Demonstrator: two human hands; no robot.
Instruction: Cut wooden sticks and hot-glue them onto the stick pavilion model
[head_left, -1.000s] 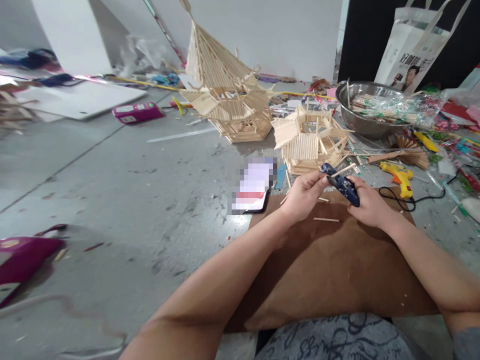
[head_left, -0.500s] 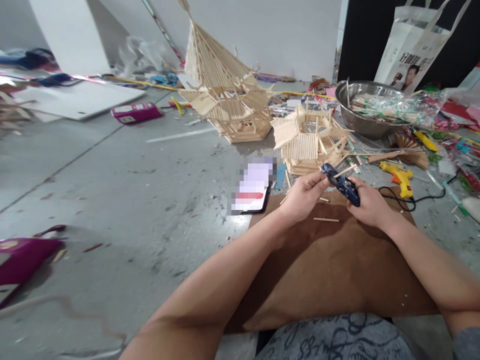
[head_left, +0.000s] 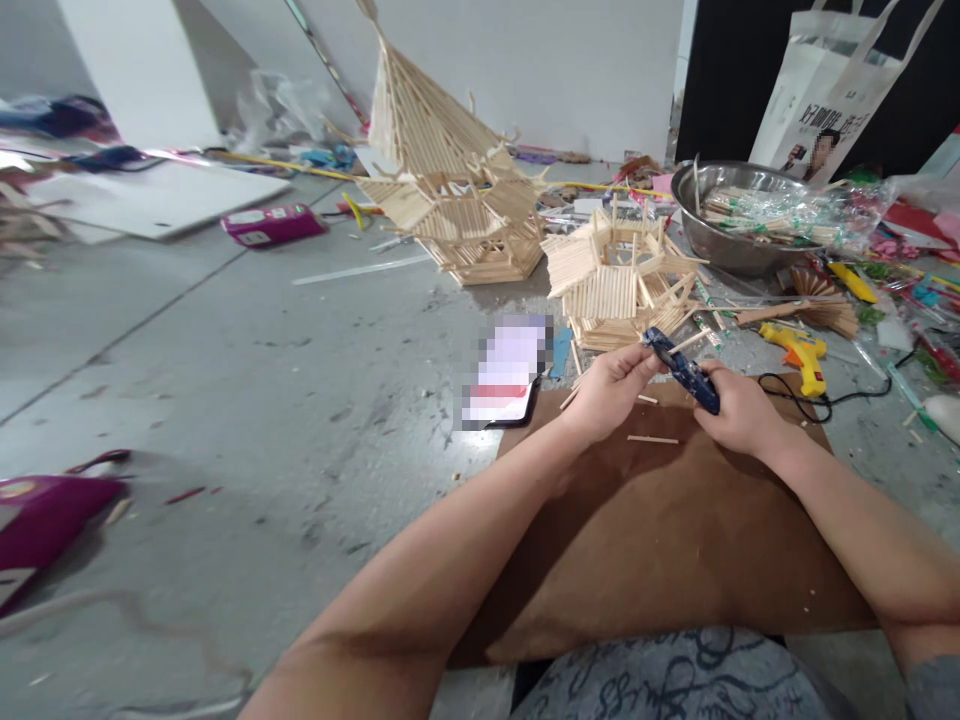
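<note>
My right hand point(head_left: 739, 408) is closed around the handles of a dark blue plier-like cutter point(head_left: 694, 380), whose head points up and to the left. A thin wooden stick point(head_left: 688, 343) crosses the cutter near its head. My left hand point(head_left: 611, 392) is closed in a pinch at the stick's near end, right beside the cutter's head; its fingertips are partly hidden. Below the hands a short cut stick point(head_left: 652, 439) lies on the brown board point(head_left: 675, 540). Just behind the hands stands a small six-sided structure of sticks point(head_left: 611, 290).
A phone point(head_left: 502, 375) lies left of the board. A yellow glue gun point(head_left: 799, 352) with a black cord is at right. Behind are a taller stick tower point(head_left: 457, 180) and a metal bowl point(head_left: 720, 245) of packaged sticks. A magenta case point(head_left: 274, 226) lies farther left.
</note>
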